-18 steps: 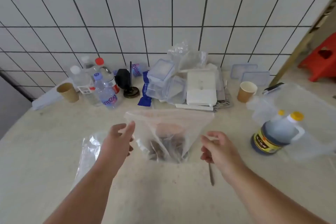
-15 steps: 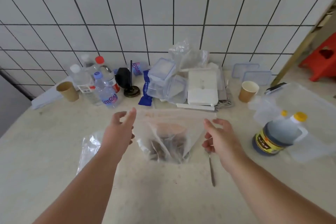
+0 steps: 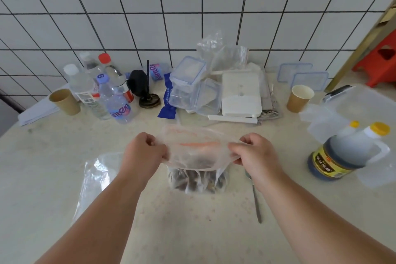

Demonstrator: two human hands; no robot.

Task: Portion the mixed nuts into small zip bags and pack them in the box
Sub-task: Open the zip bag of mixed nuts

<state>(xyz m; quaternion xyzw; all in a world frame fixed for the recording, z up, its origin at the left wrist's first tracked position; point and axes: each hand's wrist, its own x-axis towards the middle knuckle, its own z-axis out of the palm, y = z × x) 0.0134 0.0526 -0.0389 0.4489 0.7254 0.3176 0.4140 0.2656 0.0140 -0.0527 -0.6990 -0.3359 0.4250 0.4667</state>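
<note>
A clear zip bag (image 3: 196, 156) with dark mixed nuts in its bottom stands on the table in the middle of the view. My left hand (image 3: 143, 152) pinches the left side of its mouth and my right hand (image 3: 255, 152) pinches the right side. The mouth is stretched wide between them and an orange zip strip shows across it. An empty clear bag (image 3: 96, 176) lies flat on the table to the left of my left arm. A large clear plastic box (image 3: 364, 109) stands at the right edge.
A metal spoon (image 3: 256, 201) lies by my right wrist. A dark sauce jug (image 3: 345, 152) with yellow caps stands at the right. Water bottles (image 3: 111, 92), two paper cups (image 3: 299, 98), clear containers (image 3: 192, 88) and white trays (image 3: 241, 94) crowd the back along the tiled wall.
Both hands have closed on the top corners of the bag and drawn them towards me and down, folding the upper part over and spreading the mouth wide.
</note>
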